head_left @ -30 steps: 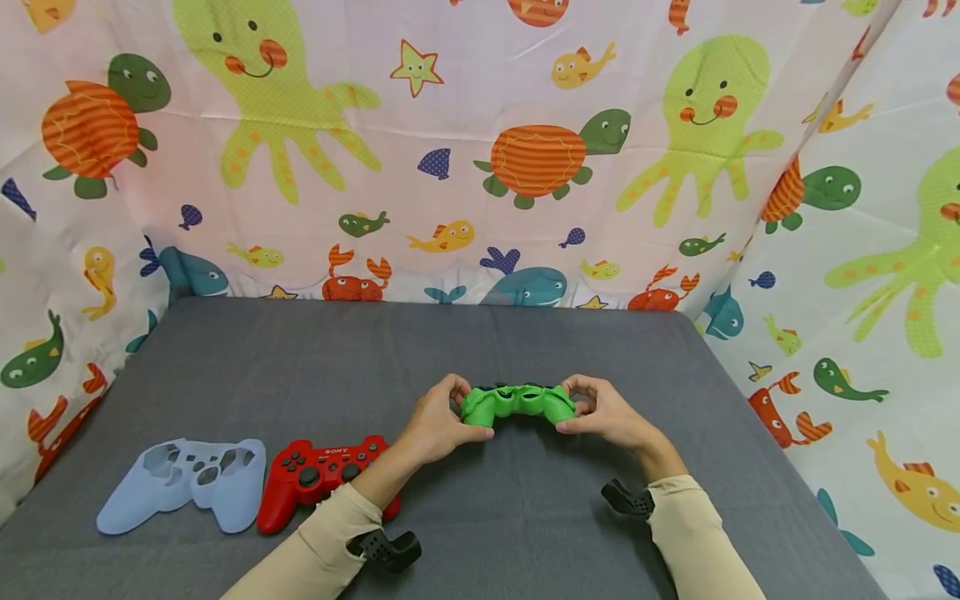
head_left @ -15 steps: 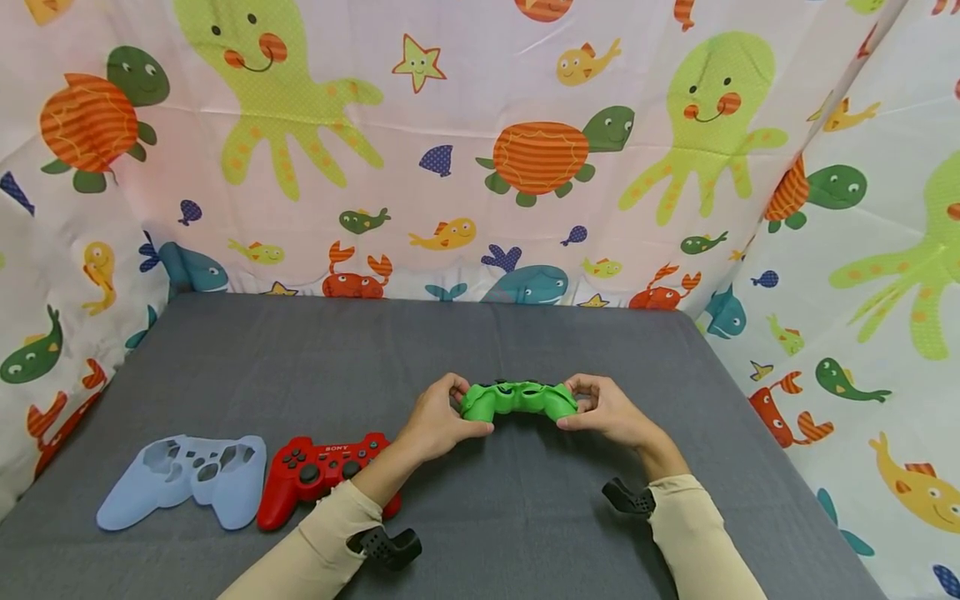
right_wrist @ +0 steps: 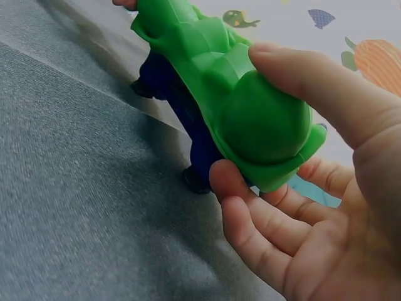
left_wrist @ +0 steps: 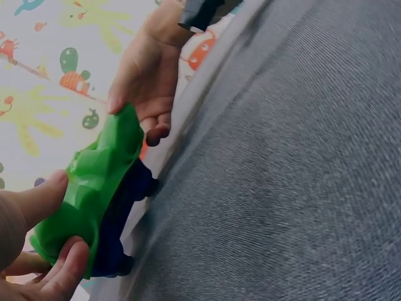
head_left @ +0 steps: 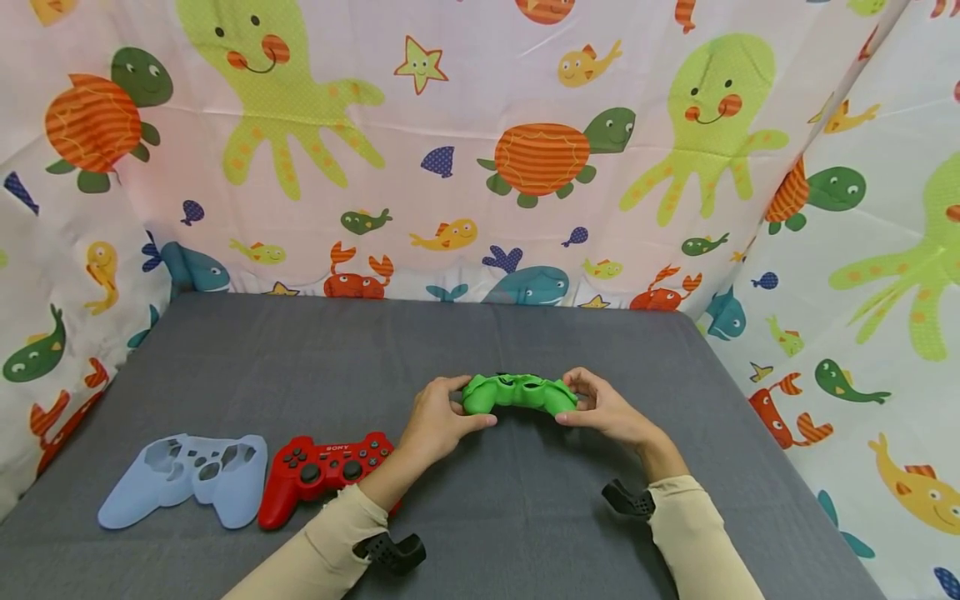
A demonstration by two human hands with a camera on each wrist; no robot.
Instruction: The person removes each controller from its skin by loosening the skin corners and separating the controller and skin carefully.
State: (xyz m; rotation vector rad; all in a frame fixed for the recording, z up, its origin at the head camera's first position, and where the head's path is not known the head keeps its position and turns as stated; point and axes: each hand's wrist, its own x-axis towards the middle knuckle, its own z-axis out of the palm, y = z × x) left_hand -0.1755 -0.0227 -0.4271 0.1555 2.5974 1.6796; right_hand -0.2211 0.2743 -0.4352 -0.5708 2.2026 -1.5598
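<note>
A dark blue game controller (right_wrist: 177, 103) sits partly inside a green rubbery cover (head_left: 517, 392), raised over the grey cloth. Its blue side shows along one edge in both wrist views. My left hand (head_left: 438, 417) grips one end of the cover, thumb on the near side and fingers behind. At the other end my right hand (head_left: 603, 410) pinches it between thumb and fingers. In the right wrist view the right fingertips (right_wrist: 229, 179) press where the cover's edge meets the blue controller. The left fingertips (left_wrist: 74, 254) touch the cover's rim.
On the left of the grey cloth-covered table (head_left: 337, 342) lie a pale blue controller cover (head_left: 186, 479) and a red game controller (head_left: 318, 471). The left forearm partly hides the red one. A printed curtain (head_left: 465, 125) borders the table at the back and sides.
The green-covered controller has tilted and risen slightly, so less of its dark top shows. Both hands have shifted their fingers a little around its ends.
</note>
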